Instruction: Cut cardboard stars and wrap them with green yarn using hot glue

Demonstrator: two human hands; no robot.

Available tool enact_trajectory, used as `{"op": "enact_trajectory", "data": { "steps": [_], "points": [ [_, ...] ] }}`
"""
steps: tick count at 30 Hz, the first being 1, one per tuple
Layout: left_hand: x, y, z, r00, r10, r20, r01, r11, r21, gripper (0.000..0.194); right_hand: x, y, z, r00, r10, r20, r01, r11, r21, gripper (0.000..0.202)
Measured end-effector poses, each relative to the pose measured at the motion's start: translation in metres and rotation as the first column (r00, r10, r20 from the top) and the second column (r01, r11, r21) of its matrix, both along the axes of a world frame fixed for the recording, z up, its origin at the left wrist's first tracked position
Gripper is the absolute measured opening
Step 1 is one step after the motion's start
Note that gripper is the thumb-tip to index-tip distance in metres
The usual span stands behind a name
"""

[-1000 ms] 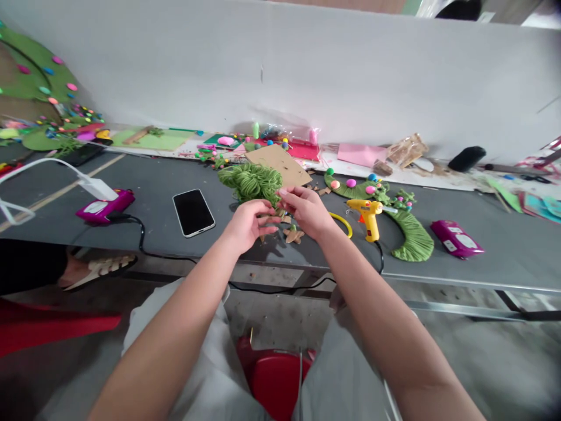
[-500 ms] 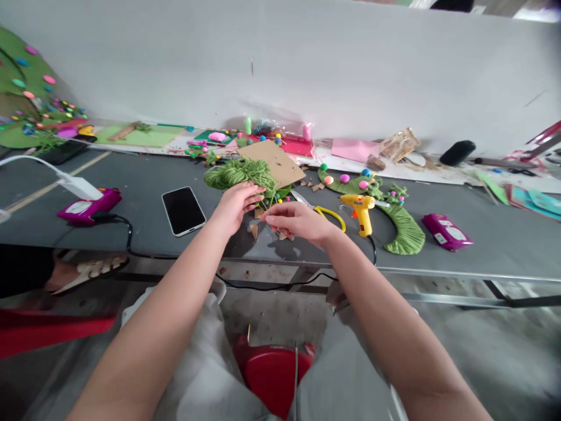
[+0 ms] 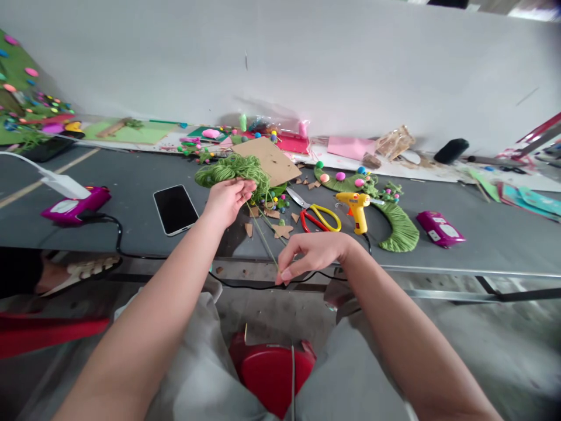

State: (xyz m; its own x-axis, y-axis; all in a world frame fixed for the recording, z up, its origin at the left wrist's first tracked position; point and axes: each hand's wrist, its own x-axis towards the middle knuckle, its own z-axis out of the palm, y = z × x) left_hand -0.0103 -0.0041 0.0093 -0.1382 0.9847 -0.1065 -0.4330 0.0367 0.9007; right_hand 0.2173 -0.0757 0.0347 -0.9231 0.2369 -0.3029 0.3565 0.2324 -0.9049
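green yarn [image 3: 232, 169] lies in a soft, looping heap on the smooth grey tabletop [image 3: 131, 181], against the left side of a flat brown cardboard sheet [image 3: 267, 159]. we seem to be drawing a length out of it: a thin strand [image 3: 263, 237] runs nearly straight from the heap down to our right hand [image 3: 309, 252], which pinches it between thumb and fingers near the tabletop's front edge. our left hand [image 3: 230, 203] touches the near side of the heap, fingers gently curved; we cannot tell whether it grips any loops or only steadies them. as we judge it, the next move calls for an even, light pull, with the left hand keeping the heap from sliding and the loops from knotting. the yarn looks fuzzy and limp, so a hard tug could tangle it. below the heap are stiff, angular cardboard scraps [image 3: 283, 230], and the strand crosses close to them, where it might snag. just right of these rest scissors [image 3: 313, 207] with pointed metal blades and rounded handle loops, one red and one yellow. beyond sits a yellow plastic glue gun [image 3: 357, 207], beside a curved form [image 3: 398, 228] whose near end is wrapped in tight, ridged green rows, with round, matte pompoms [image 3: 340, 176] dotted along its far side.
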Motion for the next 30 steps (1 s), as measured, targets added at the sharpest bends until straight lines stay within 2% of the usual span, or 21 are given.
{"op": "enact_trajectory", "data": {
  "steps": [1, 3, 6, 9, 11, 15, 17, 20, 21, 23, 27, 30],
  "points": [
    [0.000, 0.000, 0.001, 1.000, 0.001, 0.007, -0.001, 1.000, 0.000, 0.011, 0.000, 0.000, 0.000, 0.999, -0.054, -0.006, 0.054, 0.998, 0.021, 0.032],
    [0.001, -0.002, 0.002, 1.000, -0.013, 0.025, 0.013, 1.000, 0.000, 0.014, -0.003, 0.001, -0.001, 0.970, -0.236, -0.065, 0.238, 0.970, 0.038, 0.036],
    [0.003, -0.009, 0.005, 0.996, -0.054, 0.069, 0.054, 0.999, -0.002, 0.026, -0.015, 0.004, -0.003, 0.829, -0.535, -0.164, 0.543, 0.839, 0.006, 0.043],
    [0.005, -0.016, 0.009, 0.992, -0.103, 0.075, 0.103, 0.995, 0.002, 0.067, -0.035, 0.012, -0.007, 0.689, -0.693, -0.211, 0.707, 0.707, -0.014, 0.042],
    [0.006, -0.019, 0.011, 0.989, -0.131, 0.063, 0.132, 0.991, -0.007, 0.089, -0.050, 0.019, -0.009, 0.593, -0.756, -0.277, 0.786, 0.618, -0.001, 0.037],
    [0.004, -0.020, 0.015, 0.987, -0.141, 0.075, 0.145, 0.989, -0.043, 0.105, -0.071, 0.036, -0.014, 0.335, -0.840, -0.427, 0.937, 0.343, 0.062, 0.029],
    [0.002, -0.019, 0.016, 0.987, -0.138, 0.077, 0.142, 0.989, -0.043, 0.106, -0.078, 0.044, -0.019, 0.272, -0.838, -0.473, 0.962, 0.247, 0.116, 0.028],
    [0.000, -0.021, 0.017, 0.992, -0.119, 0.040, 0.121, 0.991, -0.057, 0.107, -0.084, 0.053, -0.026, 0.238, -0.777, -0.582, 0.968, 0.138, 0.211, 0.023],
    [-0.001, -0.022, 0.017, 0.993, -0.118, 0.022, 0.119, 0.991, -0.063, 0.108, -0.086, 0.055, -0.027, 0.240, -0.753, -0.612, 0.966, 0.121, 0.230, 0.022],
    [0.000, -0.025, 0.018, 0.990, -0.139, -0.009, 0.138, 0.988, -0.067, 0.110, -0.089, 0.060, -0.027, 0.280, -0.725, -0.629, 0.956, 0.148, 0.255, 0.024],
    [0.004, -0.031, 0.015, 0.971, -0.227, -0.077, 0.224, 0.973, -0.046, 0.115, -0.097, 0.068, -0.020, 0.423, -0.709, -0.565, 0.906, 0.307, 0.293, 0.030],
    [0.004, -0.033, 0.013, 0.959, -0.265, -0.102, 0.266, 0.964, -0.005, 0.117, -0.103, 0.073, -0.016, 0.506, -0.674, -0.538, 0.859, 0.451, 0.242, 0.023]
  ]
}}
